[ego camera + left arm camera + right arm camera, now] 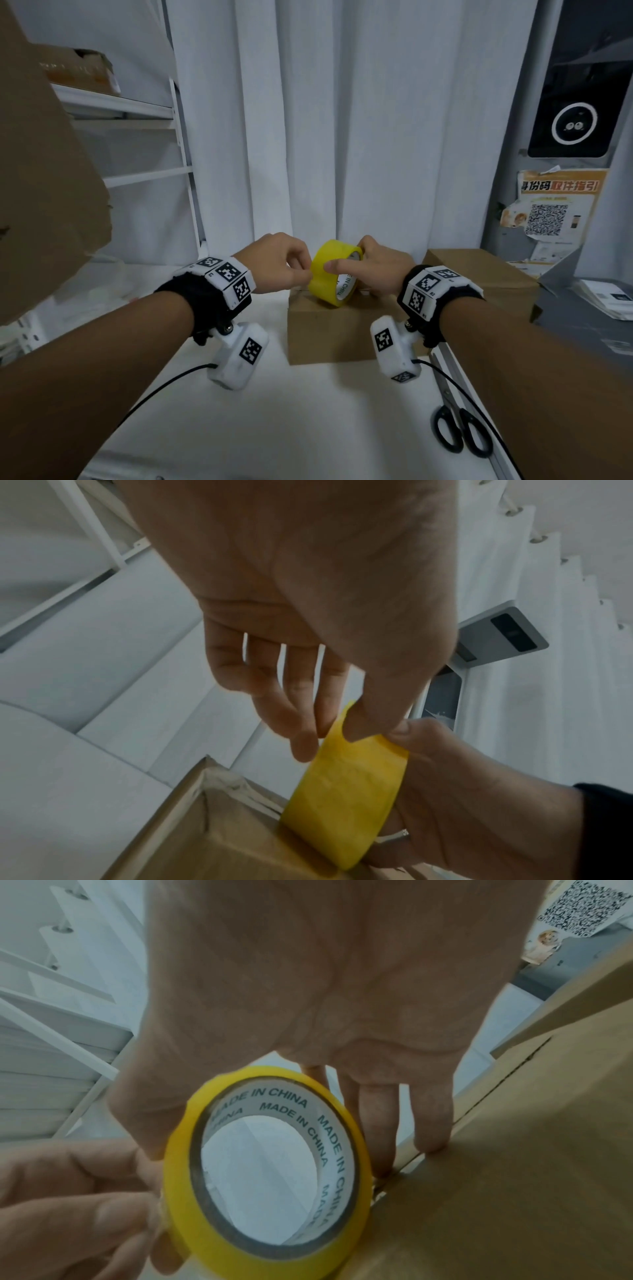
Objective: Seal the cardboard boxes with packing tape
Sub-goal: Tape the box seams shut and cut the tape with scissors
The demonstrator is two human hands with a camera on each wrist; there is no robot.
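1. A white curtain (359, 120) hangs beyond my hands, behind a white tabletop (291, 411); a white metal shelf rack (144, 113) stands off to my left.
2. My right hand (376, 270) grips the yellow roll of packing tape (334, 274) upright on its edge, thumb on the outer band and fingers behind the roll; the white core reads MADE IN CHINA.
3. My left hand (277, 263) pinches the loose tape end (346, 723) between thumb and fingertips, just left of my right thumb.
4. The roll rests on the small brown cardboard box (329, 332) directly under both hands, its top seam untaped.
5. A larger brown cardboard box (486, 277) sits just right of my right wrist.
6. Black-handled scissors (459, 428) lie on the table, nearer me than my right hand.
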